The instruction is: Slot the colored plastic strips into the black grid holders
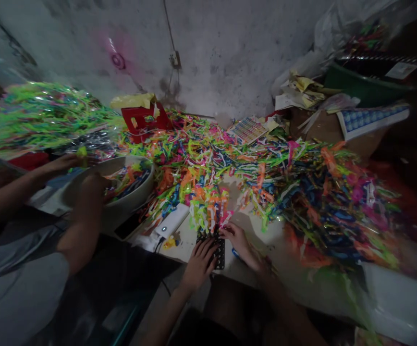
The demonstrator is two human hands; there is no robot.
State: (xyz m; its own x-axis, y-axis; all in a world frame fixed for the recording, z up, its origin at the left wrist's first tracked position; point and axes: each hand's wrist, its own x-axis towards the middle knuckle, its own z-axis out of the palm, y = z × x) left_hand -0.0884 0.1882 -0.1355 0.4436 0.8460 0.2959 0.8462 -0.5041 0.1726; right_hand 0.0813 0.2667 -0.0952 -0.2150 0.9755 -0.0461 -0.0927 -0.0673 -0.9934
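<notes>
My left hand (202,262) lies palm down on a black tray with rows of small holes or studs (221,262), its fingers stretched out over the left half. At the tray's upper right edge, the fingertips of my right hand (238,240) are pinched together. They touch the lower end of a pink plastic piece (226,218); what sits between them is too small to make out. Just beyond the tray lies a row of colourful small plastic pieces (206,206) in yellow, white, orange and pink. A blue item (235,252) shows partly beneath my right wrist.
Heaps of bright plastic pieces (309,202) cover the table's back and right. A white device (172,221) with a cable lies left of the tray. Further left, a co-worker's arms (86,216) reach around a large bowl (122,206). Behind stands a red crate (145,120).
</notes>
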